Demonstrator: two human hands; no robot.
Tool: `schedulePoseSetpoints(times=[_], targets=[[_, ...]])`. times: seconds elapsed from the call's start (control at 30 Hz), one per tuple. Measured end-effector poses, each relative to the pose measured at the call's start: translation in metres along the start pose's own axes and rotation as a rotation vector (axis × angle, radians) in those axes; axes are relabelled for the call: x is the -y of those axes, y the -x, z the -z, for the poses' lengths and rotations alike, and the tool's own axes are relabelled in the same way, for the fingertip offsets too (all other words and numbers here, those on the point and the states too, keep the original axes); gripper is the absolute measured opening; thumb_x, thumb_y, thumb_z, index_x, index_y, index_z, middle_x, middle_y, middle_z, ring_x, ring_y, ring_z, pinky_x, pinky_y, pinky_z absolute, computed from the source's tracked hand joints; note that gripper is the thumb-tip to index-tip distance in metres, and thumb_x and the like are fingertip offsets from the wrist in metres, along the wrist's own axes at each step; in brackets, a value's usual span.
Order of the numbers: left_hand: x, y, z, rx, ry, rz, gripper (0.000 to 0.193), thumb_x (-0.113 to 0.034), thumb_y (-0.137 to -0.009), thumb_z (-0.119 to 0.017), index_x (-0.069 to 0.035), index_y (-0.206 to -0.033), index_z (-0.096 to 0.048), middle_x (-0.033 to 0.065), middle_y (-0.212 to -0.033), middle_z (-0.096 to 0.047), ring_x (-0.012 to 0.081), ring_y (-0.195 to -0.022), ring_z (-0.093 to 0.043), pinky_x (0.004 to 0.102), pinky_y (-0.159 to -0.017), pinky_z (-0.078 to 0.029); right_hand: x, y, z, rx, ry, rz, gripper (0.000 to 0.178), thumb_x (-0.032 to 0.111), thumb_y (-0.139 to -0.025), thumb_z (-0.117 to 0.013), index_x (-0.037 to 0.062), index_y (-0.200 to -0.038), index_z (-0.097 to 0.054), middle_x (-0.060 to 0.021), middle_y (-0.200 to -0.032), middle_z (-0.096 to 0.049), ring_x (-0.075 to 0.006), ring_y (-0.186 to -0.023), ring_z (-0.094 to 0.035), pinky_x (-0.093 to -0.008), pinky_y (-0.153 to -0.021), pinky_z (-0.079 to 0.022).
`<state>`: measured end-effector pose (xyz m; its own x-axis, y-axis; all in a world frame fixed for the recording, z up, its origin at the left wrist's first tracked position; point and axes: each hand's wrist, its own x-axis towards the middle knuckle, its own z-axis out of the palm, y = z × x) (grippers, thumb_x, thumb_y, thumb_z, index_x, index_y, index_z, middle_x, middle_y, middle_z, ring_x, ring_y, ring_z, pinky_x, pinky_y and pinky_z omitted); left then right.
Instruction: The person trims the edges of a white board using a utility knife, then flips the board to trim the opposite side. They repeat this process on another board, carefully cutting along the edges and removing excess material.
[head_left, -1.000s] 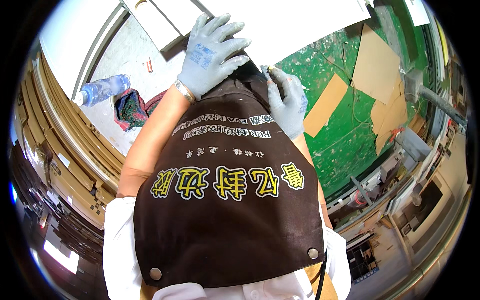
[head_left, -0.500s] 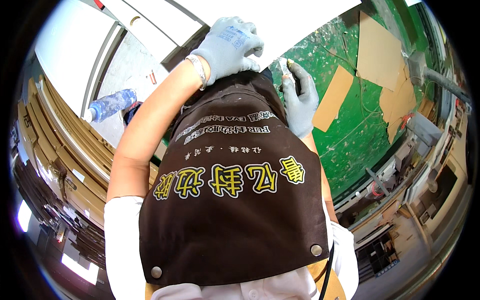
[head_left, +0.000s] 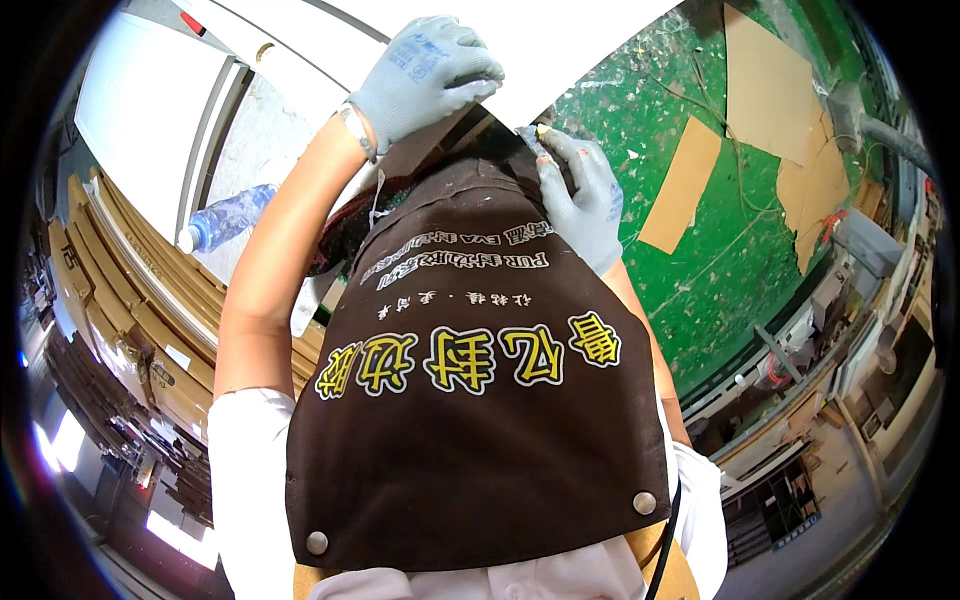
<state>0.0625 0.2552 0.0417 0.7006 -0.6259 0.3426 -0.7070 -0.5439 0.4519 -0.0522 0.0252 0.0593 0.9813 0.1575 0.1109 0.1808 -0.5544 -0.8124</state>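
While the left hand (head_left: 428, 75) curls its gloved fingers over the near side of the white panel (head_left: 575, 45), whether it grips anything cannot be told; its knuckles-up pose looks suited to steadying. The right hand (head_left: 582, 190) pinches a small tool (head_left: 529, 137) near the panel's corner, a hold that seems to favour fine control, though the tool's kind is unclear. The panel lies just ahead of the body, its right edge slanting away beside the green floor (head_left: 665, 275). The dark apron (head_left: 480, 450) sits close to both hands, limiting room bodyward. Rightward, the floor offers more space, with a tan cardboard strip (head_left: 682, 185) lying on it. Leftward, a plastic bottle (head_left: 225, 218) and stacked cardboard (head_left: 140, 270) narrow that side.
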Motion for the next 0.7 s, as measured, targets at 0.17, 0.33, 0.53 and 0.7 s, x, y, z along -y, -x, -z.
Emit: schedulePoseSetpoints(times=[0.17,0.33,0.53,0.7], targets=[[-0.008,0.003,0.010,0.056,-0.005,-0.039,0.020,-0.030,-0.082,-0.071,-0.011,-0.089,-0.072,0.0051,-0.088,-0.065,0.0245,-0.086,-0.059,0.0385,-0.084,-0.046,-0.005,-0.005,-0.002,0.020,0.136,0.130,0.033,0.003,-0.086,-0.062,0.0095,-0.118,-0.064,-0.0117,-0.097,-0.063,-0.0300,-0.088,-0.062,-0.0392,-0.073,-0.052],[-0.009,-0.002,0.009,0.120,0.010,-0.041,0.020,-0.031,-0.081,-0.071,-0.013,-0.088,-0.072,0.0045,-0.089,-0.064,0.0250,-0.087,-0.059,0.0388,-0.084,-0.045,0.001,-0.011,0.004,0.060,0.304,0.168,0.038,0.001,-0.084,-0.062,0.0119,-0.120,-0.063,-0.0103,-0.099,-0.062,-0.0293,-0.089,-0.063,-0.0388,-0.071,-0.052],[-0.015,-0.013,0.006,0.220,-0.019,-0.144,0.016,-0.030,-0.081,-0.070,-0.014,-0.085,-0.068,0.0030,-0.087,-0.061,0.0252,-0.087,-0.059,0.0387,-0.081,-0.046,-0.014,-0.019,0.009,-0.159,0.175,0.109,0.028,0.001,-0.086,-0.064,0.0064,-0.114,-0.065,-0.0119,-0.106,-0.067,-0.0302,-0.095,-0.063,-0.0387,-0.083,-0.051],[-0.013,-0.034,0.011,0.428,-0.055,-0.189,0.018,-0.032,-0.080,-0.070,-0.015,-0.085,-0.065,0.0027,-0.088,-0.061,0.0250,-0.089,-0.060,0.0394,-0.080,-0.047,-0.012,-0.014,0.014,-0.123,0.117,-0.034,0.024,0.005,-0.090,-0.063,0.0058,-0.113,-0.065,-0.0136,-0.105,-0.067,-0.0309,-0.098,-0.062,-0.0388,-0.085,-0.050]])
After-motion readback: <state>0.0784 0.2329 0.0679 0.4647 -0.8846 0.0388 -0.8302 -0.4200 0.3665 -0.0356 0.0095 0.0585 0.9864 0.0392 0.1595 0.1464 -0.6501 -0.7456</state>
